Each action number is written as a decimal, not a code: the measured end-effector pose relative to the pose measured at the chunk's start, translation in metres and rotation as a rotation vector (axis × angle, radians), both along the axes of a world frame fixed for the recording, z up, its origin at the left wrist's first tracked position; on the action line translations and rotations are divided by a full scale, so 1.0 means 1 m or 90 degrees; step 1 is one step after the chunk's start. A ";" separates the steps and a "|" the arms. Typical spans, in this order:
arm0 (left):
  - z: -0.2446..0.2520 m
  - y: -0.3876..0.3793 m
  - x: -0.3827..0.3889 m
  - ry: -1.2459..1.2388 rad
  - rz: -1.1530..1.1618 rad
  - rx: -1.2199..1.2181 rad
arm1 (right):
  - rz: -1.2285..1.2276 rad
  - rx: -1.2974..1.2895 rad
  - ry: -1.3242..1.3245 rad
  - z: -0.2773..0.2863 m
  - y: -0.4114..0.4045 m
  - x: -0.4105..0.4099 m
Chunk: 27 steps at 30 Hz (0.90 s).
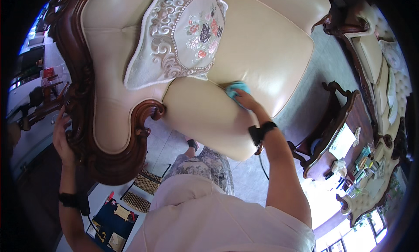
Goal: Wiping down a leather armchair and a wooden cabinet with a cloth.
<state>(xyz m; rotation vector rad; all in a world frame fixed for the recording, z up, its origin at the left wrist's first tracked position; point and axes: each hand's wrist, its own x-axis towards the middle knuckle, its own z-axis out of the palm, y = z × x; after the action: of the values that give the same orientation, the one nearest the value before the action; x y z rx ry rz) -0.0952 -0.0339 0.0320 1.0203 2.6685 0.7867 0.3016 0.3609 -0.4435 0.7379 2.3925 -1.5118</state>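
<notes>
A cream leather armchair point(262, 45) with a carved dark wood frame point(85, 127) fills the upper middle. My right hand point(246, 99) holds a turquoise cloth point(236, 89) against the leather, where the seat cushion meets the padded armrest point(206, 116). My left hand point(62, 137) rests on the outer edge of the carved frame, its fingers apart around the wood. A white pillow point(196, 32) with embroidered flowers and a corded edge leans on the seat near the backrest. Both wrists wear black bands with small devices and cables.
A dark wood table point(350, 121) with papers and small items stands at the right, with a tufted cream sofa point(376, 62) beyond it. Below left are a woven chair point(137, 201) and a white surface with a dark mat point(113, 219). Grey floor tiles point(160, 137) show below the armrest.
</notes>
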 end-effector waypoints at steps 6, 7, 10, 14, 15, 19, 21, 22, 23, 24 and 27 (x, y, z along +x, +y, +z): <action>-0.010 0.008 -0.006 0.102 -0.080 -0.001 | 0.059 0.158 0.148 0.111 -0.082 -0.137; -0.005 0.005 -0.008 0.110 -0.079 -0.006 | 0.058 0.155 0.157 0.131 -0.104 -0.153; -0.009 -0.001 -0.010 0.124 -0.086 0.051 | 0.162 0.133 0.111 0.171 -0.153 -0.157; -0.024 -0.002 -0.016 0.064 -0.082 0.150 | 0.066 0.342 0.098 0.176 -0.184 -0.081; -0.027 -0.002 -0.016 0.064 -0.086 0.157 | 0.032 0.364 0.067 0.182 -0.188 -0.053; -0.029 0.001 -0.014 0.040 -0.032 0.235 | -0.099 0.478 -0.035 0.193 -0.211 0.074; -0.029 -0.001 -0.014 0.123 -0.056 0.255 | -0.141 0.493 -0.084 0.200 -0.230 0.122; -0.024 0.000 -0.011 0.162 -0.063 0.234 | -0.156 0.479 -0.102 0.202 -0.238 0.135; -0.020 0.000 -0.008 0.161 -0.064 0.243 | -0.170 0.464 -0.118 0.203 -0.246 0.143; -0.016 -0.002 -0.004 0.146 -0.044 0.258 | -0.173 0.470 -0.119 0.203 -0.253 0.142; -0.001 0.002 0.022 0.065 -0.052 0.307 | -0.217 0.472 -0.180 0.200 -0.263 0.121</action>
<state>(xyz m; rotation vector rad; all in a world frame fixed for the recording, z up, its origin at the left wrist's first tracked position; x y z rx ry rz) -0.0731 -0.0319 0.0315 1.2919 2.5518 1.4385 0.4222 0.0983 -0.2432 1.4498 2.6648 -0.4860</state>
